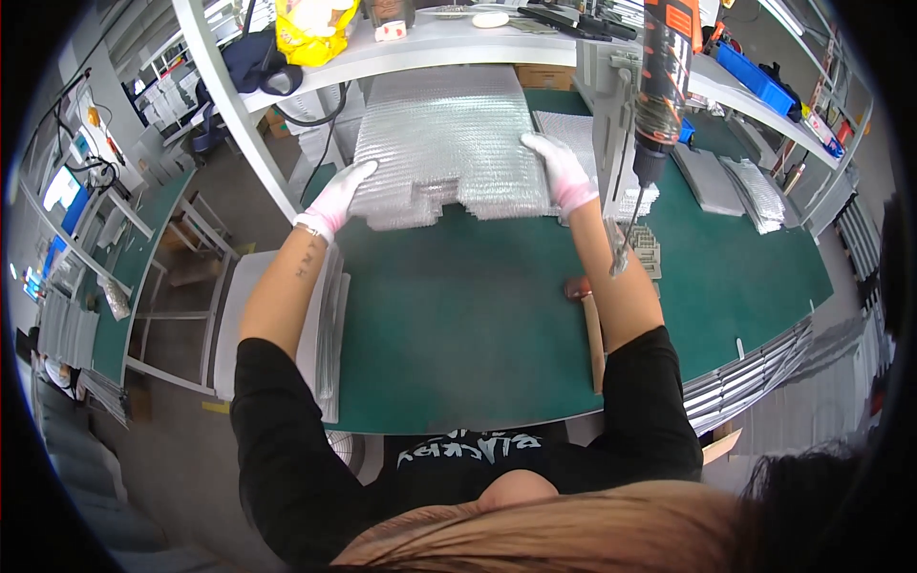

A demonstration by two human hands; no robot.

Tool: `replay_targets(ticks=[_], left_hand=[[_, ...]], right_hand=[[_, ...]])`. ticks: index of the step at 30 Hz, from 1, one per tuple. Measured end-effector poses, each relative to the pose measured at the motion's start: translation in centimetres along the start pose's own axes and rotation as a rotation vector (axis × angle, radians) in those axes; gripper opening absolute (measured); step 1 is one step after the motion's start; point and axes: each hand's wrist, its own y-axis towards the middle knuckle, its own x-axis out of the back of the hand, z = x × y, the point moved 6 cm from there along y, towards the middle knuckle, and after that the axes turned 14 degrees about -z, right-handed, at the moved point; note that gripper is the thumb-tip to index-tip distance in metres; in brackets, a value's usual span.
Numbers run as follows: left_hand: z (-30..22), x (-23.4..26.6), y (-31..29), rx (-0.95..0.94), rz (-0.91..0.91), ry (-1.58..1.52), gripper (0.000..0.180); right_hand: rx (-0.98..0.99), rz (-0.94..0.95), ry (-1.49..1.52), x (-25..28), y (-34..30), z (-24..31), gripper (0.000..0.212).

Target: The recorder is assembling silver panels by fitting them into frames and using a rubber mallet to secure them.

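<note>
A wide silvery, translucent sheet or stack of sheets that looks like bubble wrap lies over the far middle of the green table. Its near edge has a stepped notch. My left hand, in a white glove, is closed at its left edge. At the right edge my right hand, gloved too, grips with the thumb toward me and the fingers partly hidden. Whether it is one layer or several cannot be made out.
A black and orange power screwdriver hangs near my right forearm. Beside that arm lie a beige ribbed block and a brown strip. Pale panels stand at the table's left. A white shelf spans the back.
</note>
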Motion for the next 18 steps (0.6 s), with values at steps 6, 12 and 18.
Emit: replay_targets(ticks=[6,12,18], left_hand=[[1.9,-1.0,5.5,0.068,-0.071,-0.301,0.06],[7.2,0.6,8.2,0.324,-0.112,-0.458,0.058],[8.7,0.0,9.3,0.294,0.003,-0.133,0.067]], right_hand=[[-0.096,-0.06,0.071,-0.2,6.8,-3.6,0.054],[-0.315,-0.012,0.187,-0.2,9.3,-10.2,0.048],[-0.37,-0.021,0.104,1.7,9.2,-10.5,0.052]])
